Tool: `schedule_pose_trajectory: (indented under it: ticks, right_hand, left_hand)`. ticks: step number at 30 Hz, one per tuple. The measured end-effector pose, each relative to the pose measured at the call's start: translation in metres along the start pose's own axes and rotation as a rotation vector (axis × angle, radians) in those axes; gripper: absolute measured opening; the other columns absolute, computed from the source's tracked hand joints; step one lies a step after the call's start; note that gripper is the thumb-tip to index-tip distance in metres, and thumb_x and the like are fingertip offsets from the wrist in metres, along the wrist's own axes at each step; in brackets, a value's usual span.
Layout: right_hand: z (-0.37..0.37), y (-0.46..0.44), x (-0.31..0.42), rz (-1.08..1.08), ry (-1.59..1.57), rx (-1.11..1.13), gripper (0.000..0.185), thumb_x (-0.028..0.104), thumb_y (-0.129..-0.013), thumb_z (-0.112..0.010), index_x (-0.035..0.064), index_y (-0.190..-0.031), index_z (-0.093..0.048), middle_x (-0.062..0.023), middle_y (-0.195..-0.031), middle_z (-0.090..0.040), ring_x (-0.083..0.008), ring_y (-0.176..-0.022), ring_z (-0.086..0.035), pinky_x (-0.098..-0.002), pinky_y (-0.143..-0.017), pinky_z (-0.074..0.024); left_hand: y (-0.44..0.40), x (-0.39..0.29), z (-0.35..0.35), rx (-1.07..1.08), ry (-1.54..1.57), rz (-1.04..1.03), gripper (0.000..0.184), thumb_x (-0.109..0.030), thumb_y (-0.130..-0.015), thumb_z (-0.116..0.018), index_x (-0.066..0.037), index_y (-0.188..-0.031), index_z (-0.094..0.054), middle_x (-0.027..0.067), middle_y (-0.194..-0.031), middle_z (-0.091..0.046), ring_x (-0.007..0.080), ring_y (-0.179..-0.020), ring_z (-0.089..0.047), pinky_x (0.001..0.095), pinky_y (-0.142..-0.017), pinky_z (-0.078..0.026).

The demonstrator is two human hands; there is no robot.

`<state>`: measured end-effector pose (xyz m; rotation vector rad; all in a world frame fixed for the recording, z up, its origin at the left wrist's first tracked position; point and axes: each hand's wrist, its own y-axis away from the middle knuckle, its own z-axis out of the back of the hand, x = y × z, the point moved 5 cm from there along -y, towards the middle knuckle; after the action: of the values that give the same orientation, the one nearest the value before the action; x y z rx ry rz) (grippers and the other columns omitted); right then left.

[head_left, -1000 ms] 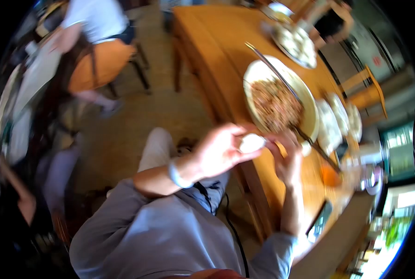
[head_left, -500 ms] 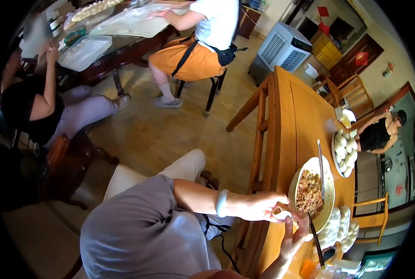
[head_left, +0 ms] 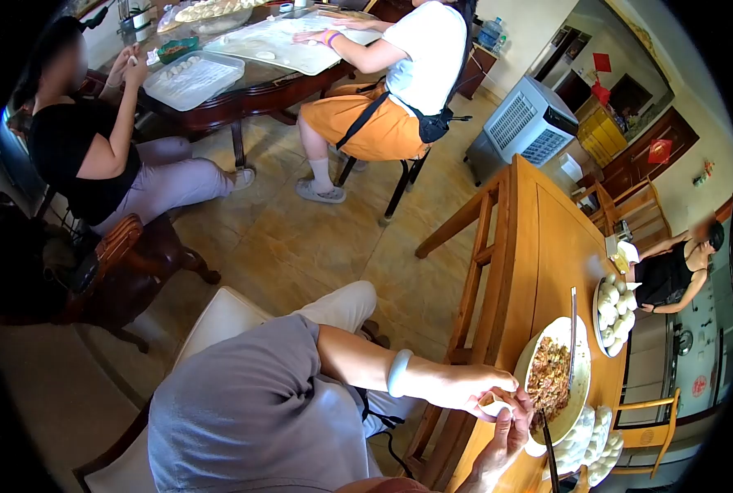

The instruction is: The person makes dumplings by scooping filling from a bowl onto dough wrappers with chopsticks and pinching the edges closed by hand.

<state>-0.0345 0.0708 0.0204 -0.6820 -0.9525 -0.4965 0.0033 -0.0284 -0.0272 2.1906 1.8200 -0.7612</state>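
At the lower right of the frame, we locate the dough wrapper point(head_left: 495, 404), clamped between the fingers of the left hand point(head_left: 467, 391). We observe the right hand point(head_left: 507, 442), thumb and fingers closed on its edge. The filling bowl point(head_left: 581, 386) stands just beside, on the wooden table point(head_left: 547, 255).

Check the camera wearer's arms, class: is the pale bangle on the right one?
No, the pale bangle circles the left arm, near the left hand.

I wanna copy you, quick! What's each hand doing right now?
Left hand: closed, holding a dough wrapper.
Right hand: fingers bent at the wrapper's edge; whether they're pinching it can't be told.
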Motion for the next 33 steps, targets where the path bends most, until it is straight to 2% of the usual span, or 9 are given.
schedule_pose_trajectory:
  ticks: [4,11,15,17,20,22,25,28,33]
  right_hand:
    - [-0.005,0.005,-0.016,-0.024,-0.250,-0.048,0.025,0.024,-0.090,-0.052,0.0033,-0.101,-0.061,-0.0104,-0.105,-0.058,-0.0210,-0.105,-0.051,-0.0361,-0.096,-0.0340]
    - [-0.015,0.011,-0.030,-0.371,-0.880,-0.153,0.022,0.019,-0.090,-0.052,0.0025,-0.105,-0.056,-0.0110,-0.108,-0.057,-0.0198,-0.097,-0.055,-0.0352,-0.086,-0.0477]
    - [-0.013,0.012,-0.045,-0.356,-0.928,-0.015,0.021,0.017,-0.092,-0.048,0.0049,-0.108,-0.052,-0.0115,-0.110,-0.056,-0.0225,-0.100,-0.055,-0.0381,-0.086,-0.0476]
    - [-0.013,0.015,-0.046,-0.388,-1.010,-0.041,0.021,0.016,-0.092,-0.048,0.0056,-0.109,-0.053,-0.0105,-0.106,-0.058,-0.0232,-0.103,-0.054,-0.0403,-0.088,-0.0461]
    - [-0.010,0.023,-0.047,-0.499,-0.979,-0.269,0.021,0.015,-0.092,-0.048,0.0045,-0.109,-0.053,-0.0096,-0.106,-0.059,-0.0218,-0.104,-0.054,-0.0395,-0.088,-0.0459]
    - [-0.019,0.012,-0.038,-0.461,-1.050,-0.198,0.022,0.013,-0.092,-0.047,0.0023,-0.110,-0.053,-0.0099,-0.106,-0.059,-0.0200,-0.099,-0.057,-0.0333,-0.081,-0.0500]
    - [-0.012,0.011,-0.027,-0.393,-1.054,-0.137,0.022,0.010,-0.093,-0.045,0.0006,-0.111,-0.052,-0.0108,-0.107,-0.059,-0.0180,-0.093,-0.060,-0.0275,-0.073,-0.0530]
    - [-0.014,0.012,-0.026,-0.396,-1.050,-0.109,0.021,0.011,-0.093,-0.045,0.0001,-0.110,-0.052,-0.0136,-0.106,-0.059,-0.0174,-0.090,-0.060,-0.0277,-0.074,-0.0528]
    - [-0.016,0.015,-0.026,-0.416,-1.052,-0.030,0.021,0.015,-0.093,-0.047,0.0010,-0.107,-0.052,-0.0113,-0.104,-0.059,-0.0147,-0.092,-0.059,-0.0269,-0.080,-0.0498]
  left_hand:
    - [0.007,-0.005,-0.007,-0.065,0.014,-0.021,0.026,-0.028,-0.091,-0.043,-0.008,-0.107,-0.048,0.0030,-0.110,-0.052,0.0101,-0.103,-0.050,0.0291,-0.091,-0.043]
    - [0.014,-0.012,-0.002,-0.172,-0.352,-0.055,0.066,-0.032,-0.090,-0.050,0.002,-0.136,-0.016,0.0127,-0.132,-0.035,0.0191,-0.120,-0.039,0.0344,-0.101,-0.037]
    - [0.033,-0.032,-0.021,-0.181,-0.806,-0.074,0.071,-0.034,-0.092,-0.047,0.004,-0.138,-0.007,0.0246,-0.141,-0.020,0.0262,-0.109,-0.050,0.0377,-0.093,-0.044]
    - [0.037,-0.038,-0.026,-0.189,-1.076,-0.086,0.059,-0.023,-0.092,-0.045,0.004,-0.135,-0.014,0.0260,-0.134,-0.029,0.0246,-0.092,-0.058,0.0366,-0.079,-0.051]
    - [0.043,-0.039,-0.016,-0.195,-1.156,-0.367,0.061,-0.013,-0.087,-0.056,0.003,-0.133,-0.020,0.0219,-0.121,-0.041,0.0230,-0.092,-0.057,0.0339,-0.076,-0.052]
    - [0.054,-0.054,-0.013,-0.320,-1.466,-0.506,0.065,-0.019,-0.082,-0.064,0.001,-0.133,-0.029,0.0166,-0.118,-0.045,0.0215,-0.095,-0.055,0.0333,-0.082,-0.048]
    - [0.037,-0.034,-0.011,-0.288,-1.524,-0.454,0.071,-0.032,-0.082,-0.063,0.000,-0.135,-0.028,0.0180,-0.136,-0.034,0.0287,-0.124,-0.037,0.0388,-0.102,-0.031]
    - [0.030,-0.028,-0.013,-0.240,-1.579,-0.464,0.074,-0.036,-0.083,-0.062,0.000,-0.136,-0.026,0.0182,-0.142,-0.024,0.0308,-0.132,-0.024,0.0401,-0.106,-0.023]
    - [0.014,-0.019,-0.015,-0.192,-1.612,-0.505,0.071,-0.041,-0.086,-0.055,0.000,-0.136,-0.026,0.0205,-0.143,-0.021,0.0339,-0.132,-0.022,0.0419,-0.107,-0.022]
